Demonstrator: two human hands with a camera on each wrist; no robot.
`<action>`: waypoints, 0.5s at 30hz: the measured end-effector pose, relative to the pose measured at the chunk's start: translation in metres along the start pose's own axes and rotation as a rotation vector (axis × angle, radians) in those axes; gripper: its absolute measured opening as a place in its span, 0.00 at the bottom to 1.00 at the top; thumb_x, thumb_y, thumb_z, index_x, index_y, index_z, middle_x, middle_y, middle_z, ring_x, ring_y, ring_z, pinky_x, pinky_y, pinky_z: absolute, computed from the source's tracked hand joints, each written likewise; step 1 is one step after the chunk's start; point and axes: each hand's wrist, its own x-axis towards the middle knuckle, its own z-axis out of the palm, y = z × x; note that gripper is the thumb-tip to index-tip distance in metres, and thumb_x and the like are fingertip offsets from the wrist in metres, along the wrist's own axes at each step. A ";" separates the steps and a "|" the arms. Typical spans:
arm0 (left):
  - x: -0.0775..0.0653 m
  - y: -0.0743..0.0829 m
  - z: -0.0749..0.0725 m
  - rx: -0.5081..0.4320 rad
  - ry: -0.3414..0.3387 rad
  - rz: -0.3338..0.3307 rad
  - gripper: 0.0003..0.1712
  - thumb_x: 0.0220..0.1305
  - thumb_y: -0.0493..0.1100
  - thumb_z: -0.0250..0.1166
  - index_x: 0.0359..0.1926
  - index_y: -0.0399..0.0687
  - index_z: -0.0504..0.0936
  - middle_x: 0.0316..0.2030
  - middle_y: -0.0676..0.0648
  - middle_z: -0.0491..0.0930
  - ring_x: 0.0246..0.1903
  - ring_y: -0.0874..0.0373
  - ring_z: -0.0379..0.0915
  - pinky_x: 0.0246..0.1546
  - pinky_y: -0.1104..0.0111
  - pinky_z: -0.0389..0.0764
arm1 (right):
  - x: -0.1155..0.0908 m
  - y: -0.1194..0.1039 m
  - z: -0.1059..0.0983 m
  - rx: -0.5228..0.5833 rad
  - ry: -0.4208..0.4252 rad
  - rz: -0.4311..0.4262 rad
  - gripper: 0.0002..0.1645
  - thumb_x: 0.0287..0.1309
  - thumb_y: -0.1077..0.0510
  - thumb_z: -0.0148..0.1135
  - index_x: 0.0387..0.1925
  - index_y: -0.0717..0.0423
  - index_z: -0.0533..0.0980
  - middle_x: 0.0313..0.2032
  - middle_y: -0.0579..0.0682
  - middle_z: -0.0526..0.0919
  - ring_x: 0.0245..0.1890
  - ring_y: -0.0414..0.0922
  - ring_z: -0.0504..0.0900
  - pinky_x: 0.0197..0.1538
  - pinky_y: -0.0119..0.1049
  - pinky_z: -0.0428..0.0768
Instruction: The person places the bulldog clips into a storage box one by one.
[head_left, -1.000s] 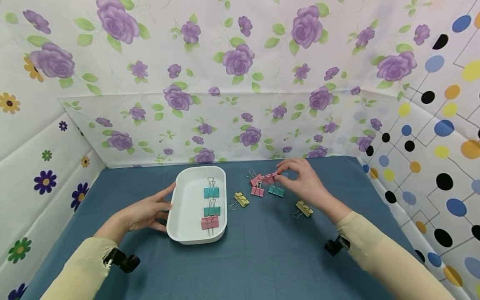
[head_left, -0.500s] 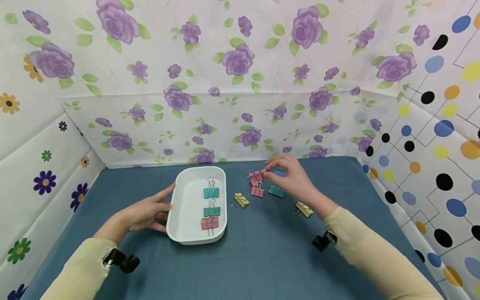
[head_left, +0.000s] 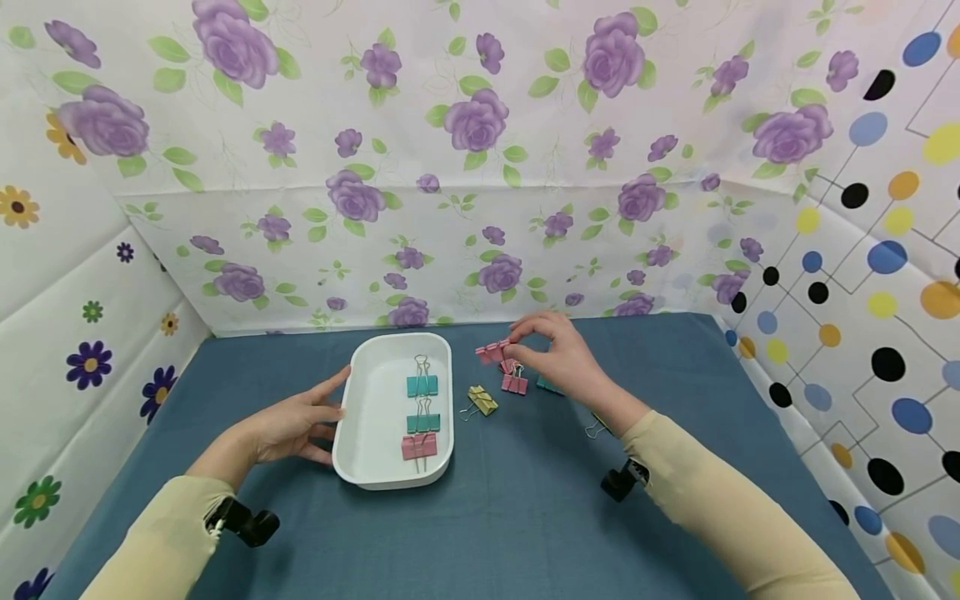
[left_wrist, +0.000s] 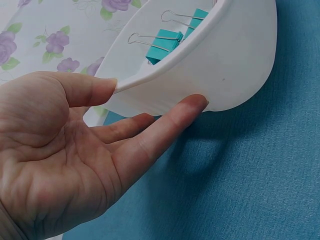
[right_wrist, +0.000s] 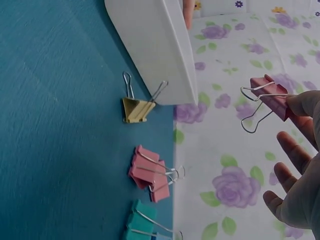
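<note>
My right hand (head_left: 558, 358) pinches a pink binder clip (head_left: 491, 352) by one end, raised above the table. In the right wrist view the held pink clip (right_wrist: 271, 98) has its wire handles spread, and the other fingers stand apart from it. With thumb at the rim and fingers extended along the outer wall, my left hand (head_left: 288, 425) touches the white tray (head_left: 371, 400). Inside the tray are two teal clips (head_left: 422, 385) and a pink clip (head_left: 419, 447) in a column. More pink clips (head_left: 514, 384) lie below the right hand.
A yellow clip (head_left: 483, 400) lies right of the tray. Another yellow clip (head_left: 595, 428) and a teal clip (head_left: 549, 386) are partly hidden by the right arm and hand. A sliver of blue clip (right_wrist: 162, 237) shows in the right wrist view. Patterned cloth walls (head_left: 480, 250) surround the table.
My right hand has moved left with the pinched pink clip, away from the blue and teal clips and over the other pink ones. The left hand and tray have stayed put.
</note>
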 end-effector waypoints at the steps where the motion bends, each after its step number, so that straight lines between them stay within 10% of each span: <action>1: 0.000 0.000 0.000 0.001 0.000 -0.001 0.41 0.71 0.42 0.50 0.69 0.84 0.37 0.68 0.34 0.46 0.54 0.38 0.68 0.40 0.45 0.76 | 0.001 0.000 0.002 0.001 -0.003 0.005 0.10 0.54 0.40 0.64 0.34 0.37 0.80 0.49 0.36 0.74 0.58 0.41 0.63 0.56 0.55 0.63; 15: 0.000 0.000 0.000 0.000 -0.001 -0.003 0.42 0.70 0.45 0.53 0.69 0.85 0.37 0.68 0.34 0.47 0.54 0.38 0.68 0.40 0.45 0.76 | 0.012 -0.001 0.023 0.051 -0.033 0.054 0.10 0.52 0.39 0.64 0.32 0.36 0.81 0.48 0.34 0.74 0.57 0.40 0.63 0.49 0.50 0.69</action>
